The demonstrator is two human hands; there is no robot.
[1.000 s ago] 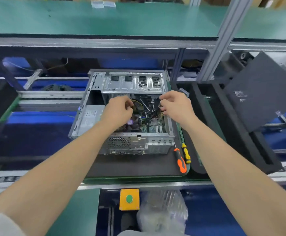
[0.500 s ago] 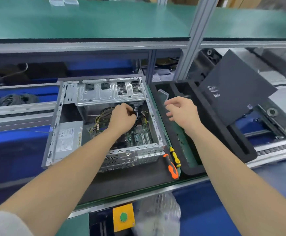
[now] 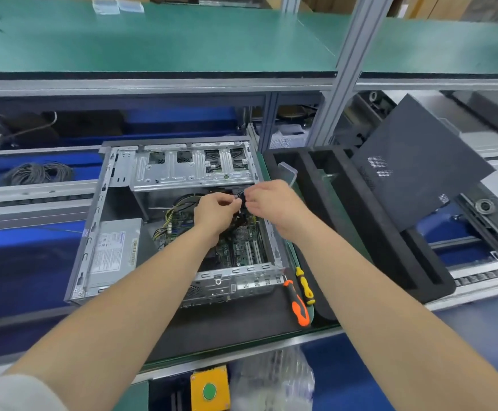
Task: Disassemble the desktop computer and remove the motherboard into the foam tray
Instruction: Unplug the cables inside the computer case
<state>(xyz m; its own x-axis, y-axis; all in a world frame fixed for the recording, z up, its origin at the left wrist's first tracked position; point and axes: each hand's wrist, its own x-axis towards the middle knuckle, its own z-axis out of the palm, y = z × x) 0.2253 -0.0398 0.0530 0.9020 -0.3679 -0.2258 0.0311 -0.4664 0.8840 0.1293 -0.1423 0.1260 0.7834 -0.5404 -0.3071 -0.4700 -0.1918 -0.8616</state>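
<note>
Right hand (image 3: 271,204) back inside case (image 3: 164,175), meeting left hand (image 3: 216,210); both pinch a black connector (image 3: 239,199) there. Motherboard (image 3: 241,247): probably rigid, light, fragile, so lift by edges.

Motherboard (image 3: 237,247): the left forearm (image 3: 152,277) and both hands are covering most of it.
Dark connector (image 3: 239,197): the left hand (image 3: 216,210) and right hand (image 3: 271,203) are pinching it; its type is staying too small to tell.
Power supply label (image 3: 112,247): its print is showing too small to read.
Foam tray (image 3: 390,232): the side panel (image 3: 419,179) is covering its far right corner, and the right forearm (image 3: 345,268) is hiding its near left end.
Yellow button box (image 3: 210,390): the bottom edge is cutting it off.
Plastic bag (image 3: 271,381): it is blurring, leaving its contents unclear.
</note>
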